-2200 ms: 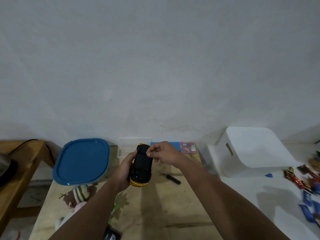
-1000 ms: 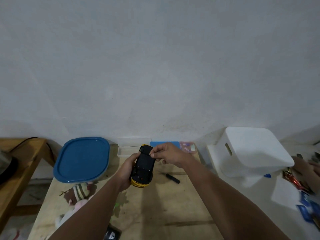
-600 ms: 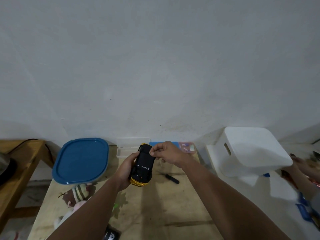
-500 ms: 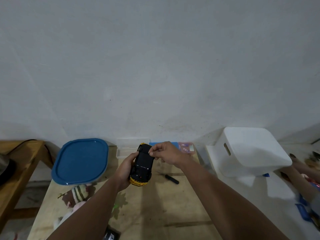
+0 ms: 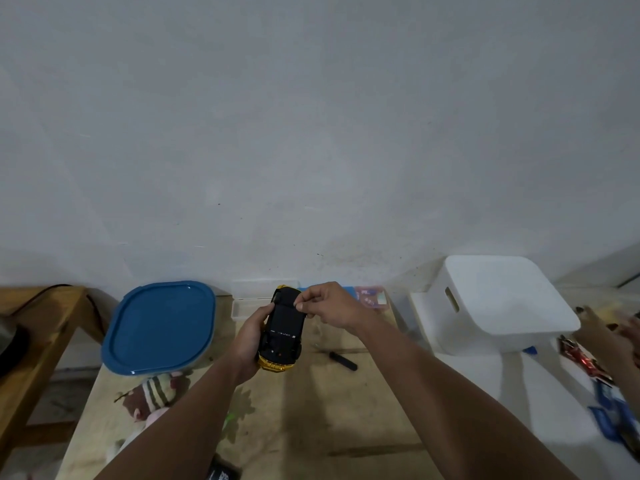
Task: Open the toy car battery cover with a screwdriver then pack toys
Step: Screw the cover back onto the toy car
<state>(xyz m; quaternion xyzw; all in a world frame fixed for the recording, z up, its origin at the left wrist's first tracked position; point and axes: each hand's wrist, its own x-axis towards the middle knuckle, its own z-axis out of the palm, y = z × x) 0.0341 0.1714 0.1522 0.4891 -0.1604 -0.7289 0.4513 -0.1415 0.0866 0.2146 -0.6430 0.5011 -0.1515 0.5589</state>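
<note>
- Toy car (image 5: 282,332) is up off the tabletop (image 5: 311,410), flipped belly-up, black underside facing the camera, gold bumper nearest.
- Left hand (image 5: 251,341) is wrapped around the car's left side, fingers closed on the body.
- Right hand (image 5: 329,308) has thumb and finger pinched together at the far end of the underside. Can't tell if anything is actually between them, too small.
- Screwdriver (image 5: 343,361), I think, is that dark stick lying on the wood just right of the car, untouched.
- Car looks like light, stiff plastic, probably slick. I'd grip the sides, not the wheels.
- Blue lid (image 5: 157,327) and white bin (image 5: 498,303) sit either side.
</note>
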